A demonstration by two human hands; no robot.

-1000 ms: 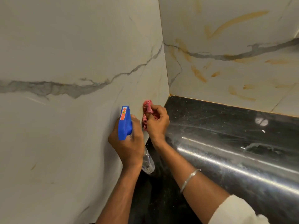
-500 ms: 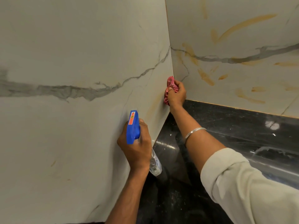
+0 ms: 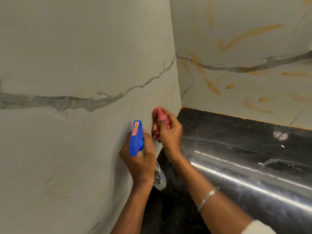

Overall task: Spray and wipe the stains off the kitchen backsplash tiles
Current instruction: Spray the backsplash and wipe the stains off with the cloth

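Note:
My left hand (image 3: 140, 159) grips a clear spray bottle (image 3: 159, 178) with a blue trigger head (image 3: 136, 138), held close to the left marble-look wall tile (image 3: 76, 56). My right hand (image 3: 170, 132) holds a crumpled pink cloth (image 3: 158, 120) pressed against that left tile, low down near the corner. The right wall tile (image 3: 244, 48) carries several orange-brown smears (image 3: 253, 33). A faint small orange mark (image 3: 49, 179) shows low on the left tile.
A glossy black countertop (image 3: 244, 157) runs along the base of the right wall, with a rounded front edge and dusty streaks. The two walls meet in a corner (image 3: 175, 56) just above the cloth.
My right hand has brought the cloth back down from the corner to a spot just above the spray head. My left hand with the bottle has stayed about in place.

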